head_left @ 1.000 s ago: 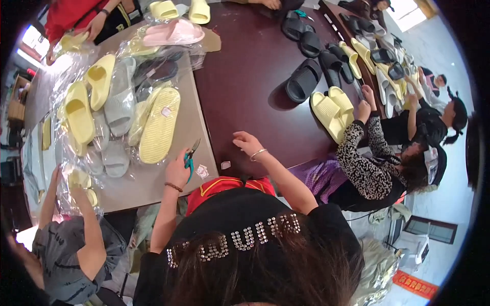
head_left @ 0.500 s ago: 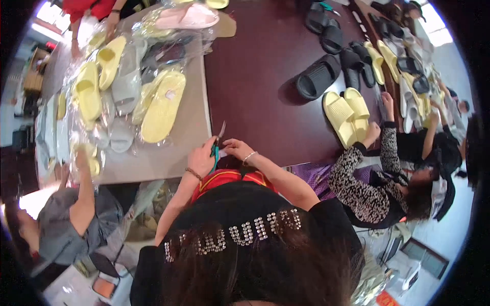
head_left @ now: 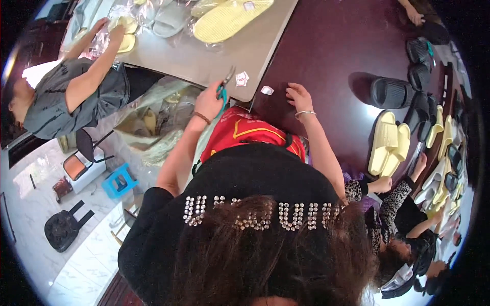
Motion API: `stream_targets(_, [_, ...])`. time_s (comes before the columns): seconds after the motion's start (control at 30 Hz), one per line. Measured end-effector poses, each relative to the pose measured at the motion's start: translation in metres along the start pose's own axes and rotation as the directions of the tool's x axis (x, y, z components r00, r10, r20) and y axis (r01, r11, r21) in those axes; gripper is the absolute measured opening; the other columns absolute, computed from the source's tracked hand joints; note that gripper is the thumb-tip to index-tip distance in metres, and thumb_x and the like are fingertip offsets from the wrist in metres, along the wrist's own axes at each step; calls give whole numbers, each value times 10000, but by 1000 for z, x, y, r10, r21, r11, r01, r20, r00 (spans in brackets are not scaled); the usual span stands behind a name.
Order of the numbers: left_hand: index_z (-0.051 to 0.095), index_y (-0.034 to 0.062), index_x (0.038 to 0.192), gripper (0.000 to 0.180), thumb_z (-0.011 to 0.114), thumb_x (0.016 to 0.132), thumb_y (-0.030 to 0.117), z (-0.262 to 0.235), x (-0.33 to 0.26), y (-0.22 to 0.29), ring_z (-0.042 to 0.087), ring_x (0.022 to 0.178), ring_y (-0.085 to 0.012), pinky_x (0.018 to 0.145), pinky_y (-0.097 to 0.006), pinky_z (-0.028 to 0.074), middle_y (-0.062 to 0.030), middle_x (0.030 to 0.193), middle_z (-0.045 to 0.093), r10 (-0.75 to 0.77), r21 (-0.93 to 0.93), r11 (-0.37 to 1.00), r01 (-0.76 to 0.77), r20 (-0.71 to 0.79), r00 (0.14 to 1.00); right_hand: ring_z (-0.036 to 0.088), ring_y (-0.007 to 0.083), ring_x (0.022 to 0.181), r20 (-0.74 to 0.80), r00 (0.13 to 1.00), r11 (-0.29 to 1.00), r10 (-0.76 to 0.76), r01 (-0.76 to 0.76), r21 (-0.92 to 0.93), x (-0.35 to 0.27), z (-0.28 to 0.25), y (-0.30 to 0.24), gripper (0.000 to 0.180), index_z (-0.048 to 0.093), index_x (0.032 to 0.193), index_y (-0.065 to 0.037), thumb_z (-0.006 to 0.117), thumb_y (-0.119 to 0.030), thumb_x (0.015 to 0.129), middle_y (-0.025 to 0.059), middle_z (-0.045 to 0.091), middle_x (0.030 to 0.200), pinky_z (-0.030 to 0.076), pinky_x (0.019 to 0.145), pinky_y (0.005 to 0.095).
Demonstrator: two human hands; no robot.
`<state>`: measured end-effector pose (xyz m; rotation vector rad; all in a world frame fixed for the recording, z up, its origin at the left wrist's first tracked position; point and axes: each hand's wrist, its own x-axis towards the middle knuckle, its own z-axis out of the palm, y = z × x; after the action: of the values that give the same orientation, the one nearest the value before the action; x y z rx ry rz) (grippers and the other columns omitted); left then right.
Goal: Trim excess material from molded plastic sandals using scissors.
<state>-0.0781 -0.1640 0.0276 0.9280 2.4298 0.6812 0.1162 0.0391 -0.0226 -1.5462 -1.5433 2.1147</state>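
Observation:
My left hand [head_left: 209,103] is closed around the teal handles of a pair of scissors [head_left: 228,81], whose blades point away over the beige tabletop. Right beside the blades lie small white and red paper labels [head_left: 242,78]. Another small label [head_left: 267,90] rests on the dark red table, between my two hands. My right hand [head_left: 300,98] is over that table with its fingers apart and nothing in them. Beyond the scissors, a yellow slipper in clear plastic [head_left: 229,20] lies on the beige table.
At the left a person in grey [head_left: 76,97] handles yellow slippers [head_left: 126,43]. On the right are a pair of yellow slippers [head_left: 389,143], a black slipper [head_left: 392,93] and another person's patterned sleeve [head_left: 395,204]. A blue stool [head_left: 119,181] stands on the floor.
The view has swung, so the tables sit higher and further right. My right hand has moved away from the scissors and its fingers have spread. Labels now show on both tabletops.

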Motion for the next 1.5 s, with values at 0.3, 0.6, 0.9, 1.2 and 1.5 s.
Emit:
stream_targets(0.3, [457, 31, 1089, 378, 604, 744, 75, 10, 48, 68, 549, 609, -112, 520, -215, 451, -43, 738, 562, 118, -782, 617, 89, 204, 972, 550, 136, 679, 490, 852, 981, -182, 124, 148, -46, 83, -23, 382, 373, 1195, -28, 473, -148, 847, 113, 569, 914, 460, 606, 244])
stream_targets(0.6, [411, -4, 1096, 402, 577, 732, 38, -41, 83, 63, 491, 555, -85, 489, -190, 388, -50, 706, 539, 73, -834, 545, -87, -56, 996, 403, 72, 452, -248, 968, 950, -31, 106, 295, -44, 4, -12, 290, 560, 993, -34, 468, -259, 834, 7, 480, 568, 323, 415, 205])
stream_targets(0.9, [469, 37, 1074, 385, 601, 713, 60, -1, 48, 38, 484, 581, -94, 529, -231, 412, -22, 680, 528, 80, -676, 736, 14, 107, 991, 449, 80, 534, 20, 988, 978, -151, 147, 146, -16, 24, -29, 400, 452, 1139, -26, 548, -150, 771, 28, 524, 695, 358, 474, 201])
stream_targets(1.2, [470, 41, 1094, 434, 630, 704, 140, 5, 4, 29, 528, 656, -142, 626, -273, 434, -70, 741, 559, 174, -400, 904, -154, 13, 985, 481, 101, 560, -498, 867, 876, -2, 242, 417, 1, -22, -17, 674, 266, 1231, -67, 640, -48, 670, 89, 498, 880, 353, 375, 227])
stream_targets(1.5, [508, 135, 1002, 341, 562, 671, 77, -36, 37, -21, 512, 777, -320, 667, -413, 411, -124, 803, 545, 293, 235, 951, -203, -463, 836, 447, 91, 561, -20, 993, 960, 116, -107, 260, -40, -22, -19, 311, 549, 907, -67, 503, -352, 791, 13, 539, 762, 330, 458, 226])
